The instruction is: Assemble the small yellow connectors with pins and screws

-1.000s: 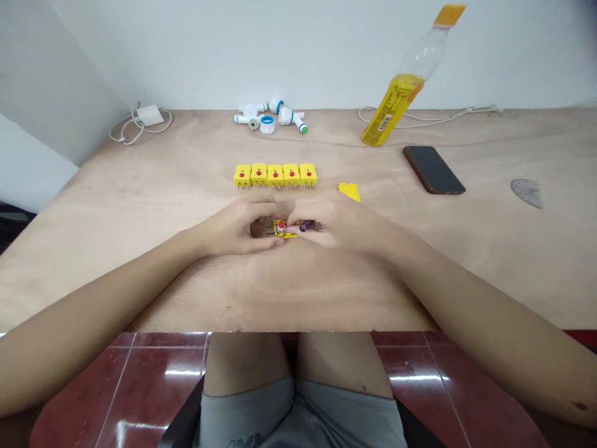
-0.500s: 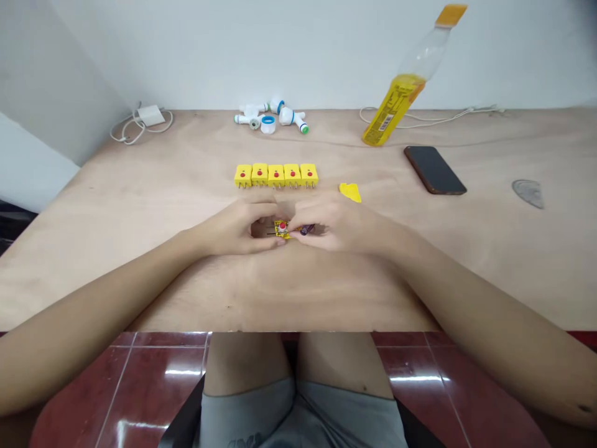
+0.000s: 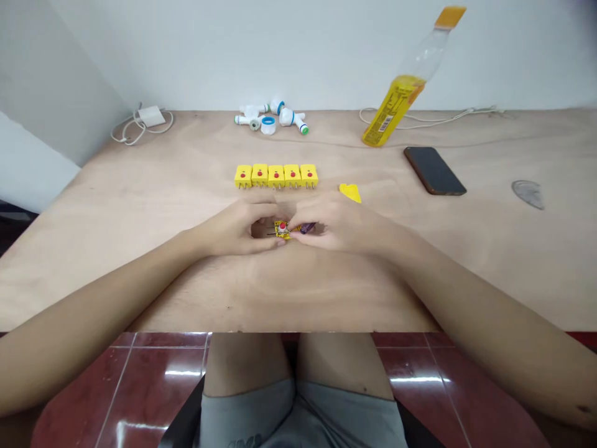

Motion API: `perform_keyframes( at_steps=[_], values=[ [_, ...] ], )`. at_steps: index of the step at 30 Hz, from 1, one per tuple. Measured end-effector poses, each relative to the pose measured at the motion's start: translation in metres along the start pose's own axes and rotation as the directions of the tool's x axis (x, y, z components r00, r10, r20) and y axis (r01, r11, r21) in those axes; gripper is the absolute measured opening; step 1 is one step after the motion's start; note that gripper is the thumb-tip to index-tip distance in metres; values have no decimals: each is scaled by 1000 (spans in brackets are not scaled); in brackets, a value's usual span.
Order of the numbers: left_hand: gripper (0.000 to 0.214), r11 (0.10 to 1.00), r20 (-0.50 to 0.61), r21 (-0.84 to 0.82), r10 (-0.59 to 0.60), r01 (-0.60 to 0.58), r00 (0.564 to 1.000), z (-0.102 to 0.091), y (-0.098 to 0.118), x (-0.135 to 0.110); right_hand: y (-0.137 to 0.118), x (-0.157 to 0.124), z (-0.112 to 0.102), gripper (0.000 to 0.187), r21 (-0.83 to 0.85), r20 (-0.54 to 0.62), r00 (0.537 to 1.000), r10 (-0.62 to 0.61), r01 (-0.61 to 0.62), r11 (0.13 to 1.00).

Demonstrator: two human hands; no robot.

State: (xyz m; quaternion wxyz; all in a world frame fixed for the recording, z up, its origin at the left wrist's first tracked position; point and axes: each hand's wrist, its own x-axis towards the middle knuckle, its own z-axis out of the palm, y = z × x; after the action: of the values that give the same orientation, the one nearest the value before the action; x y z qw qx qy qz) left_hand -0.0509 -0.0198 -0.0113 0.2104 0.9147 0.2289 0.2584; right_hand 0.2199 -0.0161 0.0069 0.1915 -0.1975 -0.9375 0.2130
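1. Your left hand and right hand screen most of a small yellow block.
2. Purple-handled tool too small to identify, its tip lost behind your fingers.
3. White plastic fittings, far side of the table, too small to make out in detail.
4. Your forearms and grey shorts cut off by the frame.
5. Dark smear blurs the top right corner.
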Motion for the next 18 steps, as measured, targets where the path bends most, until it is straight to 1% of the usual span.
perform_keyframes(
  at_steps=[2, 4, 6, 7, 8, 9, 11, 12, 13, 14, 15, 18],
  values=[
    [29, 1000, -6, -4, 9, -9, 1000, 0, -1, 0, -2, -1, -1, 15, 25, -40, 999, 11, -10, 1000],
    [30, 1000, -12, -9, 15, -15, 1000, 1, -2, -1, -5, -1, -3, 14, 92, -142, 989, 36, -23, 996],
    [34, 1000, -16, -12, 6, -7, 1000, 1, -3, -2, -9, 1, -5, 17, 227, -278, 954, 110, -46, 973],
    [37, 1000, -15, -13, -5, 4, 1000, 1, -4, -3, -11, 2, -6, 20, 330, -337, 927, 162, -45, 943],
    [38, 1000, -12, -14, -13, 13, 1000, 1, -4, -3, -13, 3, -6, 23, 445, -378, 899, 219, -31, 895],
    [39, 1000, -10, -15, -19, 19, 1000, 1, -4, -3, -15, 5, -6, 28, 560, -395, 877, 273, -5, 829],
    [40, 1000, -7, -21, -20, 20, 1000, 1, -4, -4, -18, 10, -6, 38, 732, -373, 856, 358, 34, 680],
    [41, 1000, -7, -23, -20, 19, 1000, 1, -3, -3, -19, 12, -5, 44, 779, -343, 854, 390, 28, 626],
    [42, 1000, -7, -22, -17, 17, 1000, 1, -3, -3, -21, 15, -5, 50, 801, -313, 855, 414, 3, 599],
    [42, 1000, -5, -21, -16, 15, 1000, 1, -3, -3, -21, 17, -4, 57, 801, -288, 857, 428, -29, 598],
    [42, 1000, -4, -20, -13, 13, 1000, 1, -2, -2, -22, 19, -3, 63, 785, -273, 862, 428, -57, 617],
    [41, 1000, -7, -24, 8, -8, 1000, 1, -2, -2, -24, 24, 1, 71, 710, -272, 885, 378, -81, 700]
  ],
)
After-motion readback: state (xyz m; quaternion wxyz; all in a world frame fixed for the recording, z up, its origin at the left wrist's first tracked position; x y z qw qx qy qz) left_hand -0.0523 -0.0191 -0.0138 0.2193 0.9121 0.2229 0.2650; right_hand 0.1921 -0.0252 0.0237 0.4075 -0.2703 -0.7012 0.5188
